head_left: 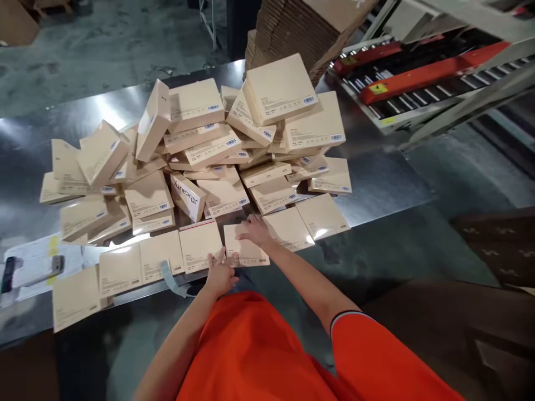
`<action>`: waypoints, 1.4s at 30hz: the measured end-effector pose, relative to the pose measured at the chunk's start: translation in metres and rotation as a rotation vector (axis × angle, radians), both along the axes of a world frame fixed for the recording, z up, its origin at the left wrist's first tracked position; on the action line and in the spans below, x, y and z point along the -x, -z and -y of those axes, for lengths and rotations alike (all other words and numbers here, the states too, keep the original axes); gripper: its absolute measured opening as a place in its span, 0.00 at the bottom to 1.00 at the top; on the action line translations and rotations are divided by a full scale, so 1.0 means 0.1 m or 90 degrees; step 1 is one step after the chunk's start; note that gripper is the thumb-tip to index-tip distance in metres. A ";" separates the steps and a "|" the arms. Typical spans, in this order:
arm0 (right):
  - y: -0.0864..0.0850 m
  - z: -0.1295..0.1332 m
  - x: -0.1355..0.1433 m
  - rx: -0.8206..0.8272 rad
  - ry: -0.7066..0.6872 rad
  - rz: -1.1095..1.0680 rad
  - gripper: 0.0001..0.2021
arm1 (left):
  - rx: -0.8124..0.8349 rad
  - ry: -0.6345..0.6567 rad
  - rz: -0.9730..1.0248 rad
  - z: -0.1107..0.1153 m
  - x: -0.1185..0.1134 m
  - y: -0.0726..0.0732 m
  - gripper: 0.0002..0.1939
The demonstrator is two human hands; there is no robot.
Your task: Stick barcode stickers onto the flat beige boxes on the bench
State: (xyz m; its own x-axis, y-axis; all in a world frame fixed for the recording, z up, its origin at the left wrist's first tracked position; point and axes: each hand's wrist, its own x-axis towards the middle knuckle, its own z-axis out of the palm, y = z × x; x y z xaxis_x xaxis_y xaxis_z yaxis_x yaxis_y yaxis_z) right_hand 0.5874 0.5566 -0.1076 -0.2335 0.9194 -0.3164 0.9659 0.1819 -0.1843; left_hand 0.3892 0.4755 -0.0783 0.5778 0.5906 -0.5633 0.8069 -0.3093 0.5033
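Observation:
Flat beige boxes lie in a row along the front edge of a metal table. My left hand (pixel 221 274) has its fingers spread at the near edge, where a box with a red line on its far edge (pixel 201 245) meets the box to its right (pixel 240 253). On that right-hand box rests my right hand (pixel 254 231), fingers apart, over its upper right part. Behind the row is a loose heap of similar boxes (pixel 225 192), many tilted or stacked, with small printed labels.
The metal table (pixel 376 178) extends to the right. Papers (pixel 31 262) lie at its left end, and a pale strip (pixel 170 278) hangs near the front edge. Beyond stand stacked flat cardboard (pixel 292 33) and a roller conveyor (pixel 418 83).

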 end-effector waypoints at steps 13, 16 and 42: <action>-0.19 -0.06 0.91 -0.071 -0.178 -0.102 0.25 | -0.113 -0.259 -0.098 0.30 0.78 0.00 0.14; -0.16 -0.11 1.35 -0.063 -0.218 -0.111 0.29 | -0.099 -0.269 -0.098 0.37 0.91 0.04 0.14; 0.11 -0.54 1.71 0.088 -0.179 -0.094 0.33 | -0.014 -0.314 -0.036 0.32 0.89 0.06 0.12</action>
State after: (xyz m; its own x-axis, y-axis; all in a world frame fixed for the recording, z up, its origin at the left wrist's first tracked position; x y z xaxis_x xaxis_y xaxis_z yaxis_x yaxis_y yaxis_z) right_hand 0.4169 0.6108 -0.1190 -0.5246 0.7633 -0.3772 0.8424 0.4010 -0.3600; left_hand 0.3004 0.4432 -0.0846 0.1952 0.7978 -0.5705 0.8857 0.1064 0.4519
